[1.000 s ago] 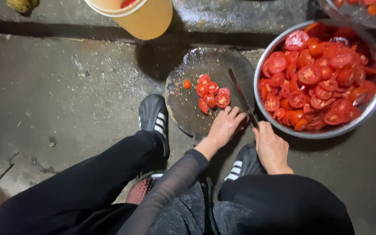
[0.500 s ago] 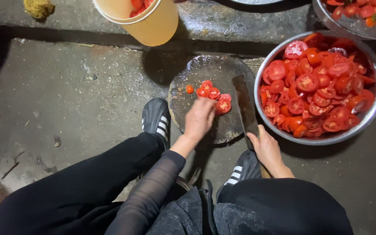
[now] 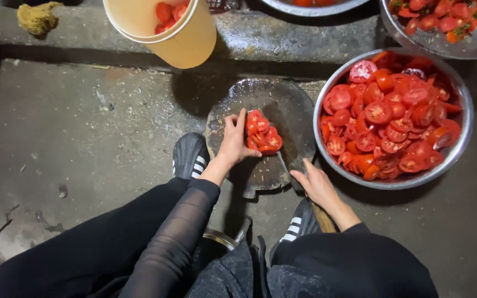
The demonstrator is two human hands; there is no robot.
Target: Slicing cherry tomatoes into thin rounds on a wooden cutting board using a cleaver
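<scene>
A round dark cutting board (image 3: 282, 102) lies on the concrete floor between my feet. A small heap of red tomato slices (image 3: 264, 135) sits on it. My left hand (image 3: 234, 140) is cupped against the left side of the heap, fingers together and touching the slices. My right hand (image 3: 317, 185) rests at the board's lower right edge on a knife (image 3: 289, 152). Its dark blade lies flat on the board toward the slices, and its wooden handle sticks out under my wrist.
A big steel bowl (image 3: 464, 118) full of sliced tomatoes stands right of the board. A yellow bucket (image 3: 191, 44) with tomatoes, a colander (image 3: 473, 47) and another steel bowl (image 3: 316, 6) sit on the step behind. My black shoes (image 3: 190, 157) flank the board.
My left hand reached from the board's near edge up to the slices and gathered them into a heap. The knife blade dropped from pointing up over the board to lying flat.
</scene>
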